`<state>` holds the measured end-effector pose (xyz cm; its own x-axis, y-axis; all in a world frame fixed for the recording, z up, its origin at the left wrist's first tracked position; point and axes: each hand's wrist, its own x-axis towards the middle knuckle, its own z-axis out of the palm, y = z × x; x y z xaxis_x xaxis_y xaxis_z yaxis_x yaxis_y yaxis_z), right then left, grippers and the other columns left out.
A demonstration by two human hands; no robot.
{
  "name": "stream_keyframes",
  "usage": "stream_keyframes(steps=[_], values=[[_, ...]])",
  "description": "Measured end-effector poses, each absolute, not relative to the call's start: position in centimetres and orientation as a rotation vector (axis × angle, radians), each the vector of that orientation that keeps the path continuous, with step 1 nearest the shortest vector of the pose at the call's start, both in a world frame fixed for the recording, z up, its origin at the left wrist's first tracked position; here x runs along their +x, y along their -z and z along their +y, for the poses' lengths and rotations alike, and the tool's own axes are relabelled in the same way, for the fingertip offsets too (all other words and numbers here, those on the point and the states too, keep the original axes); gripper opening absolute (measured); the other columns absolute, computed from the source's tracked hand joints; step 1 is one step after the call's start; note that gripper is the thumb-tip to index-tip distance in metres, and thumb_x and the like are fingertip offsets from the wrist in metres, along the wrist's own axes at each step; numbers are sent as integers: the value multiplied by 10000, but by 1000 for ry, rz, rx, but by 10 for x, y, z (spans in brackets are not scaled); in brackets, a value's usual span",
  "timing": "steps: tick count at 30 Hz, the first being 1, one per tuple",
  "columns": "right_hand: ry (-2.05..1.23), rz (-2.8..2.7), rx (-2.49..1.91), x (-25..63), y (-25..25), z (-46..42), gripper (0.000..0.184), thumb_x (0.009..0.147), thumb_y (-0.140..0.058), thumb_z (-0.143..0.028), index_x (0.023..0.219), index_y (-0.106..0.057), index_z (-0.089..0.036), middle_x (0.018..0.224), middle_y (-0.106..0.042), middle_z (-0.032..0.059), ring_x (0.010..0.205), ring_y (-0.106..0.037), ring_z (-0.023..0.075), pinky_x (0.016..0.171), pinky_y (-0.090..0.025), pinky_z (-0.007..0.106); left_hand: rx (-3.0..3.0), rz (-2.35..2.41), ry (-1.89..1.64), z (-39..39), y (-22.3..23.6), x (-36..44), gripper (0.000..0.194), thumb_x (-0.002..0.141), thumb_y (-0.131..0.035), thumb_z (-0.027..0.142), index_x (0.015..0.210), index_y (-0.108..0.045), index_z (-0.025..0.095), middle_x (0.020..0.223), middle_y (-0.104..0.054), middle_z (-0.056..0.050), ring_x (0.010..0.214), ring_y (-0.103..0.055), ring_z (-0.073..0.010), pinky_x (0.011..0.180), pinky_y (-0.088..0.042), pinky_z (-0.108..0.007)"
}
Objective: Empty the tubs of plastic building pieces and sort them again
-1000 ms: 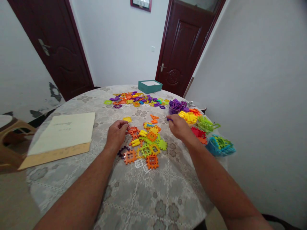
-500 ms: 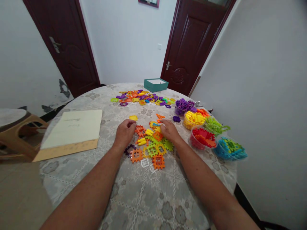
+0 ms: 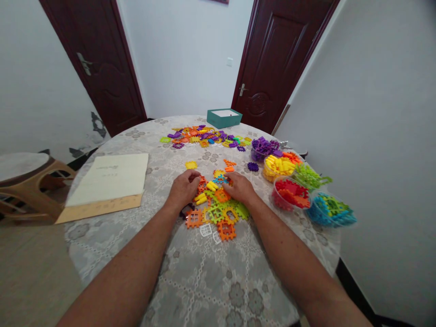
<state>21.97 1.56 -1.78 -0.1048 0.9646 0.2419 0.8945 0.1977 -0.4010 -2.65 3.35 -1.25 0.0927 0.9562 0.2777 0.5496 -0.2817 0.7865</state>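
A heap of interlocking plastic building pieces lies between my hands, with an orange square frame (image 3: 194, 219), a lime-green frame (image 3: 216, 213) and yellow pegs (image 3: 200, 198) among them. At the heap's upper right, my right hand (image 3: 240, 186) pinches a blue building piece (image 3: 220, 179), its notched face tilted toward me. My left hand (image 3: 184, 188) is at the upper left, beside red-orange pieces (image 3: 202, 182). Its thumb and fingers are bent together, and whatever is in them is hidden. Just beyond it lies a yellow square piece (image 3: 191, 165).
Clear tubs of purple pieces (image 3: 264, 147), yellow pegs (image 3: 279, 164), red pieces (image 3: 291, 193) and blue-green pieces (image 3: 330, 209) line the right side. Farther back are a mixed pile (image 3: 204, 135) and a green box (image 3: 224, 119). A paper sheet (image 3: 109, 177) lies left.
My left hand has moved right, closer to the heap's red-orange pieces. The blue piece in my right hand has turned from nearly edge-on to show its face. The view has shifted slightly.
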Motion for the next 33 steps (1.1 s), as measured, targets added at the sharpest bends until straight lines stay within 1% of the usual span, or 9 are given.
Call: stream_keyframes(steps=[3,6,9,13,19,22,26,29,33], values=[[-163,-2010,-1821,211,15,19,456,934,-682,-402,1346,-695,-206,1222,-760,99,1110,-674,260,997,-490,349,2004,1454,-1018,31,11,-25,285,894,-560,374,1040,-745,214,1009,-784,-55,924,-714,-226,877,-536,-342],[-126,-1966,-1848,202,13,21,393,929,-682,-384,1286,-727,-226,1165,-776,78,1135,-637,278,992,-466,368,2073,1455,-993,31,11,-25,319,902,-556,420,1069,-742,221,1054,-789,-59,950,-723,-231,882,-539,-337],[-144,-1939,-1816,197,14,22,313,937,-649,-294,1236,-733,-255,1141,-774,46,1155,-601,261,981,-437,365,2101,1453,-920,33,10,-26,360,910,-546,469,1098,-742,232,1075,-793,-57,957,-729,-237,861,-545,-334],[-99,-1939,-1712,197,10,20,180,992,-603,-300,1101,-732,-236,1148,-740,54,1134,-587,235,981,-417,343,2115,1503,-841,37,11,-28,412,910,-547,518,1142,-737,235,1115,-791,-67,996,-730,-257,869,-550,-341],[-75,-1766,-1467,208,-37,-16,142,1021,-565,-240,1121,-659,-205,1083,-700,51,1027,-624,180,946,-455,284,2149,1580,-744,41,7,-29,447,920,-535,551,1182,-731,246,1133,-792,-67,1017,-732,-272,872,-554,-354],[-33,-1678,-1418,236,-67,-60,190,1016,-572,-241,1189,-648,-221,1080,-697,47,991,-635,179,936,-481,306,2157,1615,-698,38,0,-28,454,936,-521,550,1192,-726,237,1139,-790,-72,1037,-729,-279,896,-551,-376],[178,-1442,-1566,312,-90,-124,213,994,-576,-283,1160,-692,-217,1104,-722,64,974,-657,194,927,-500,332,2178,1612,-686,37,-3,-27,464,934,-528,556,1199,-721,228,1111,-798,-70,1041,-726,-277,870,-557,-362],[323,-1233,-1784,376,-92,-161,342,963,-574,-329,1256,-693,-199,966,-736,56,832,-663,199,836,-514,333,2230,1587,-674,40,0,-28,467,940,-517,556,1200,-722,226,1133,-793,-59,1052,-723,-272,887,-553,-353],[451,-1155,-1932,433,-82,-193,410,929,-574,-355,1270,-709,-172,924,-752,67,829,-683,219,845,-516,349,2246,1587,-631,42,3,-28,491,953,-497,579,1218,-725,234,1160,-782,-57,1052,-716,-274,903,-545,-361]])
